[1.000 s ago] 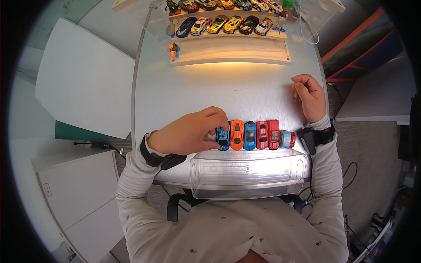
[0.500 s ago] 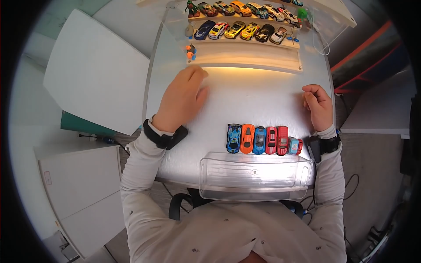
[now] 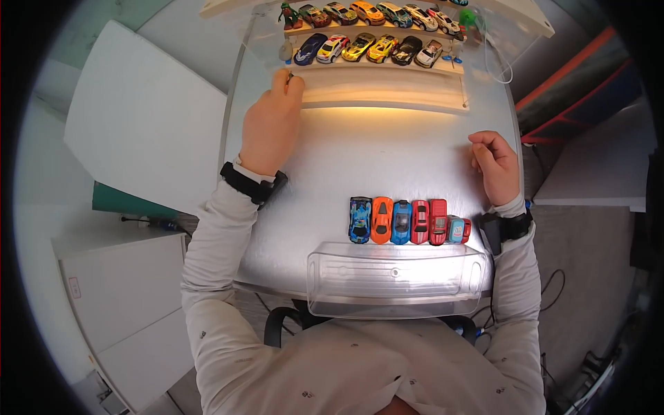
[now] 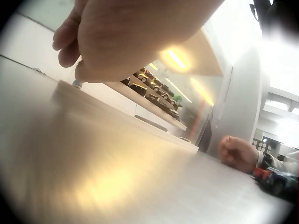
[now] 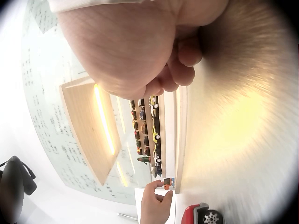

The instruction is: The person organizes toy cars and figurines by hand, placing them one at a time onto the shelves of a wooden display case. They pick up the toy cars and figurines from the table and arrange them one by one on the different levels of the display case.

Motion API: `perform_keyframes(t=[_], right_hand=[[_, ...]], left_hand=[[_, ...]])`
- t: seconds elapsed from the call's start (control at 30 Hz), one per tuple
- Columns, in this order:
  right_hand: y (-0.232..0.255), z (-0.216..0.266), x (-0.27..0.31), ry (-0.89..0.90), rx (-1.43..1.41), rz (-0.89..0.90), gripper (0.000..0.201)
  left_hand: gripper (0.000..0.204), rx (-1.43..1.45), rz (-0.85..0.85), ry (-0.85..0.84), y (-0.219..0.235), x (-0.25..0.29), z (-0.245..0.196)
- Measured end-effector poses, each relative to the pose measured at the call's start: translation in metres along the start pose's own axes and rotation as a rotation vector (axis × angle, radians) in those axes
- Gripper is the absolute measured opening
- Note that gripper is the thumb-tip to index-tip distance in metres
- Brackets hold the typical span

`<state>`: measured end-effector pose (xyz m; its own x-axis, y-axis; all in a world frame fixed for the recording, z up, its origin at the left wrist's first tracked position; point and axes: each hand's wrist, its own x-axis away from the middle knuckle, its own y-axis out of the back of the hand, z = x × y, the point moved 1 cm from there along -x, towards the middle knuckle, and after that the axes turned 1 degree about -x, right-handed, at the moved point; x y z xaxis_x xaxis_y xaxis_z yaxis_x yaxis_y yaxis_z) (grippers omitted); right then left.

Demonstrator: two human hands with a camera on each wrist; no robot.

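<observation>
At the left end of the lowest wooden shelf, my left hand has thumb and fingertips at a small toy figure, orange with dark and blue parts. In the right wrist view the fingers pinch it; from the head the hand mostly covers it. On the right of the metal table, my right hand rests with its fingers loosely curled, holding nothing. Between me and the shelves stands a row of toy cars: a blue patterned car, an orange car, a blue one, and several red ones.
A clear plastic tray lies along the table's near edge, just below the car row. At the back, the stepped wooden rack carries more toy cars on its upper tiers, with clear side panels. A grey bottle-like piece stands at the middle tier's left end.
My left hand left the blue patterned car, which stays in the row, and moved forward and left to the small figure on the lowest shelf. My right hand has stayed in place.
</observation>
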<state>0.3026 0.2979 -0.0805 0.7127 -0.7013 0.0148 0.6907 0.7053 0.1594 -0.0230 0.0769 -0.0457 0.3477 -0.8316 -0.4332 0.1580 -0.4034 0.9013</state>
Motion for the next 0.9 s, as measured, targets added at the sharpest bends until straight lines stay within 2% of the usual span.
perform_keyframes(t=[0.47,0.9], right_hand=[[-0.0012,0.0018,-0.0004,0.011,0.016,-0.006,0.017],[-0.0014,0.0023,0.0,0.02,0.004,-0.001,0.017]], left_hand=[[0.02,-0.02,-0.094,-0.068,0.0,-0.0053,0.0029],[0.016,-0.012,-0.036,-0.025,0.0026,-0.0039,0.0015]])
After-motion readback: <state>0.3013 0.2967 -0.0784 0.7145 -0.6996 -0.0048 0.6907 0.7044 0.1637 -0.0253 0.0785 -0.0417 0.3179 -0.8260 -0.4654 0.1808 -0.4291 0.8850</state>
